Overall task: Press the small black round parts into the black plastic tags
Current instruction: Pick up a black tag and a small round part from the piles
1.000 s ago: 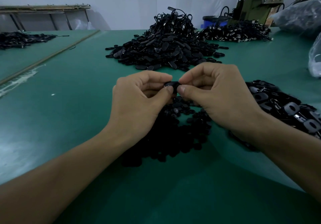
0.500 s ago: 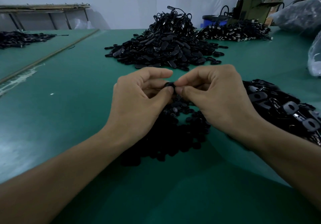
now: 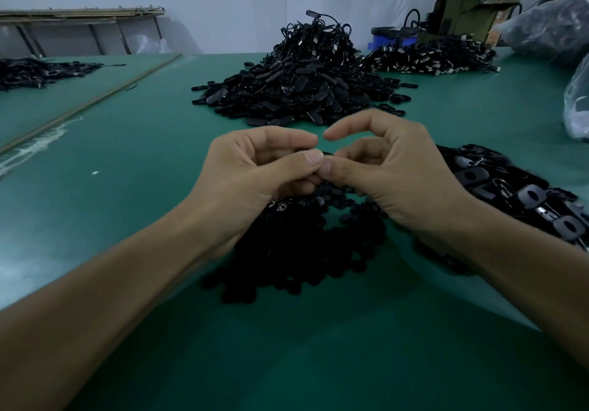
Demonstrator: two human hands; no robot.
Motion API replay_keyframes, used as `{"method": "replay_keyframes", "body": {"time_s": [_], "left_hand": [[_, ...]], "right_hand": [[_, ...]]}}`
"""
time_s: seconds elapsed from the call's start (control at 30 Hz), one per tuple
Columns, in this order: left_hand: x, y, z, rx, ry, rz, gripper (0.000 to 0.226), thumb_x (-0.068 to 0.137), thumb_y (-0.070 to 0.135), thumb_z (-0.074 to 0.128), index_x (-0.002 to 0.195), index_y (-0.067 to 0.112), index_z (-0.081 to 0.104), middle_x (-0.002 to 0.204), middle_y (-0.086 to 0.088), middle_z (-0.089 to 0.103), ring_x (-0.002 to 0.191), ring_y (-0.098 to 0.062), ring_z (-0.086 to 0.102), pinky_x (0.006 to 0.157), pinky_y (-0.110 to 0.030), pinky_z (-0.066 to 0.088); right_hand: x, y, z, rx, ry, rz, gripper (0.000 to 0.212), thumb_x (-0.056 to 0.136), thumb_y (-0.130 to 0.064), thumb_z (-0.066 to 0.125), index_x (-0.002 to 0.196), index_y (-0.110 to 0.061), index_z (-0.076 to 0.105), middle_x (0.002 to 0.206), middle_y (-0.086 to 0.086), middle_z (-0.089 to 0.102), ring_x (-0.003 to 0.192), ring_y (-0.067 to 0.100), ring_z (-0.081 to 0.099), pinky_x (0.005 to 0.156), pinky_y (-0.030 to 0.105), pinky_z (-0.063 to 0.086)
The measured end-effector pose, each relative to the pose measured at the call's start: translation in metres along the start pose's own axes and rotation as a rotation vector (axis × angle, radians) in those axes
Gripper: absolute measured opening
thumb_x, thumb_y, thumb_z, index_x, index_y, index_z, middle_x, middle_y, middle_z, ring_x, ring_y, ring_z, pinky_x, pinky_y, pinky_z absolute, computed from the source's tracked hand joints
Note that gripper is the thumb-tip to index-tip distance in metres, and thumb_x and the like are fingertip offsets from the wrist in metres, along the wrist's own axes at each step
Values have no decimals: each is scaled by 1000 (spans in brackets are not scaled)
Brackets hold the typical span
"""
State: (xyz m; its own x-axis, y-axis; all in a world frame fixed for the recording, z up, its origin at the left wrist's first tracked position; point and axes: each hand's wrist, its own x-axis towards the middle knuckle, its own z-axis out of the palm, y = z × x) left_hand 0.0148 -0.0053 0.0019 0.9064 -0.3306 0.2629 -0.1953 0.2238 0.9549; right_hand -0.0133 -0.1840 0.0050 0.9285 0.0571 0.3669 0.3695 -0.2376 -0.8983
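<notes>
Left: green table (image 3: 111, 162) lay bare, open passage.
Centre: round parts heap (image 3: 302, 251) covered the surface.
Right: tags pile (image 3: 510, 187) blocked the way.
Ahead: big heap (image 3: 302, 82) stood past a clear strip.

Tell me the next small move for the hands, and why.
Probably squeeze both thumbs together to seat the round part. The left hand and right hand pinch one small black piece between them above the pile of round parts, the right index finger is lifted off it, and the piece is too hidden to show that it is seated.
</notes>
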Motion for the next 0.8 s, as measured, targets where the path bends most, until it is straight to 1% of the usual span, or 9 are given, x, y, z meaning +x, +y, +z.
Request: {"method": "replay_keyframes", "body": {"time_s": [0.07, 0.13, 0.2, 0.27, 0.33, 0.53, 0.67, 0.8], "left_hand": [[1, 1, -1, -23, -6, -15, 29, 61, 19, 78, 88, 9, 72, 73, -9, 75, 64, -14, 72, 61, -19, 56], [1, 2, -1, -41, -10, -34, 29, 62, 16, 76, 89, 8, 70, 70, -8, 74, 61, -13, 70, 59, -19, 57], [0, 2, -1, -50, -13, -51, 29, 63, 14, 74, 91, 8, 68, 68, -8, 73, 58, -12, 69, 58, -19, 57], [0, 2, -1, -27, -4, -44, 31, 63, 15, 74, 93, 8, 68, 68, -7, 73, 56, -12, 69, 58, -18, 56], [0, 1, -1, 5, 12, -24, 32, 63, 16, 74, 93, 9, 68, 68, -8, 73, 57, -13, 69, 58, -18, 55], [0, 0, 0, 57, 33, -1, 21, 73, 9, 75, 94, 11, 69, 69, -9, 74, 61, -14, 70, 59, -19, 56], [-1, 1, 1, 58, 32, -4, 30, 66, 16, 75, 94, 10, 69, 72, -9, 75, 63, -15, 72, 60, -20, 56], [-1, 0, 1, 64, 27, -15, 31, 65, 17, 75, 95, 10, 69, 74, -9, 76, 64, -15, 72, 61, -20, 57]], "right_hand": [[0, -1, -1, -2, -13, 12, 21, 75, -23, 83, 90, -16, 70, 71, 0, 72, 61, 4, 65, 57, 12, 48], [0, -2, -1, 14, -23, 17, 15, 77, -16, 82, 85, -12, 70, 67, -1, 71, 58, 2, 64, 54, 10, 45], [0, -3, -2, 34, -31, 20, 14, 75, -15, 82, 83, -12, 71, 66, -1, 71, 58, 2, 64, 54, 10, 46], [0, -4, -2, 42, -36, 26, 15, 74, -17, 82, 83, -11, 71, 69, 4, 73, 60, 5, 65, 55, 13, 47], [1, -3, -1, 38, -38, 43, 11, 79, -14, 80, 85, -11, 72, 72, 7, 73, 62, 8, 65, 56, 16, 49], [2, -1, 1, 35, -32, 110, 5, 84, -13, 76, 83, -12, 72, 69, 4, 72, 62, 6, 65, 54, 15, 48], [3, -2, 0, 42, -40, 116, 5, 83, -9, 75, 83, -11, 71, 70, 6, 73, 61, 8, 65, 54, 16, 49], [3, -3, 0, 34, -39, 134, 4, 84, -7, 75, 86, -8, 71, 70, 9, 73, 60, 9, 65, 54, 17, 51]]}}
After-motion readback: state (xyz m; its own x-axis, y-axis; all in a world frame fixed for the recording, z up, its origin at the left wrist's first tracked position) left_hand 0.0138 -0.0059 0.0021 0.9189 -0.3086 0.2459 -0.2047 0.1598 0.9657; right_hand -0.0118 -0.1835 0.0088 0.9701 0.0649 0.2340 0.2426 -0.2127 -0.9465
